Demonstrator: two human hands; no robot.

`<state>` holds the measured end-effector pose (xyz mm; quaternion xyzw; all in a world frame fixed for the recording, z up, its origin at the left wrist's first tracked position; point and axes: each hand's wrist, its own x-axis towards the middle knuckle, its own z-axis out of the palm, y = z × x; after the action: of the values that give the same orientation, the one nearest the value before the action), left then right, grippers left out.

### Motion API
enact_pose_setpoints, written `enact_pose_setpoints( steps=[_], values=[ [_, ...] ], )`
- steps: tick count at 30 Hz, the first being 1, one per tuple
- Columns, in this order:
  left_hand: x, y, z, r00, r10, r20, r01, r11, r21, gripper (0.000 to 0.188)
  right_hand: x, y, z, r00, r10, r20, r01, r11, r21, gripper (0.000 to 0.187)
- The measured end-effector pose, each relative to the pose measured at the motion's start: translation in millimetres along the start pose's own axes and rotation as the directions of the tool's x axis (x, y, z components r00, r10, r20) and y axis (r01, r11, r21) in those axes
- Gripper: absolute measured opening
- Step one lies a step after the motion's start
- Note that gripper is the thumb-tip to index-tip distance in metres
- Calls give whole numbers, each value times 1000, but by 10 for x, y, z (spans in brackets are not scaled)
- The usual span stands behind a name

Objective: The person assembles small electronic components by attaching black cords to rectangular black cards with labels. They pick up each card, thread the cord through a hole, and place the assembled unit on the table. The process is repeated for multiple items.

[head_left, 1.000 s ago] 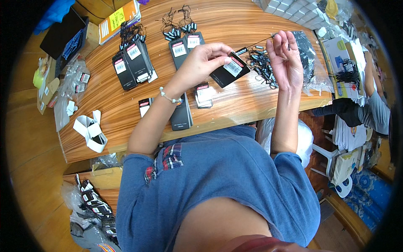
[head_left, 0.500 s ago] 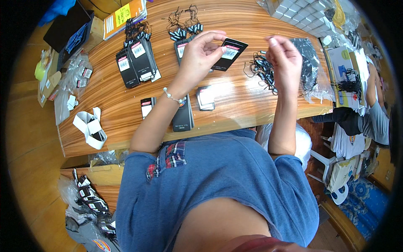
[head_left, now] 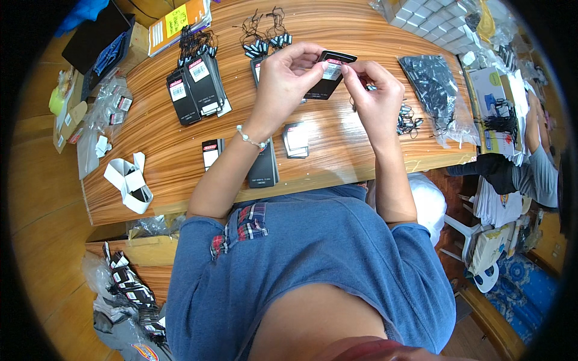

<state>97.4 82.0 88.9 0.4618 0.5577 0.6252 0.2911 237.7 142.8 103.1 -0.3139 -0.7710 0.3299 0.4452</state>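
My left hand (head_left: 295, 69) pinches a black hang tag (head_left: 320, 90) between thumb and fingers, holding it tilted above the table. A red mark and a white barcode sticker show on the tag's upper part. At the tag's right edge, beside the sticker, my right hand (head_left: 378, 90) is closed with its thumb tip against the tag; its other fingers are curled and partly hidden. Below my left wrist lies a stack of black tags (head_left: 262, 165). A small pile of white-faced cards (head_left: 296, 141) sits to its right. Black string loops (head_left: 409, 120) lie partly behind my right hand.
Strung tag stacks (head_left: 201, 84) lie at the far left and behind my left hand. A plastic bag of black strings (head_left: 430, 84) rests on the right, below white boxes (head_left: 427, 18). A white ribbon roll (head_left: 127, 180) lies left. Another person's arm (head_left: 533, 123) shows far right.
My right hand has come left and down to meet the hang tag's right edge; before, it was raised apart over the string loops. The left hand keeps its hold, nearly still.
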Motion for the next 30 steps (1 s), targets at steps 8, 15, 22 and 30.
enact_pose_setpoints(
  steps=[8,15,22,30],
  values=[
    [-23,-30,7,1000,6,23,-7,1000,11,20,-21,-2,22,1000,23,-3,-23,999,-43,12],
    [-23,-25,-5,999,-2,48,1,1000,29,19,-36,17,35,999,53,-8,-53,998,-45,12],
    [-16,51,-19,998,8,69,-11,999,50,18,-19,39,53,994,110,6,-110,993,29,13],
    [-35,65,-16,996,49,74,-61,983,174,18,-72,220,158,861,451,233,-478,566,672,8]
  ],
)
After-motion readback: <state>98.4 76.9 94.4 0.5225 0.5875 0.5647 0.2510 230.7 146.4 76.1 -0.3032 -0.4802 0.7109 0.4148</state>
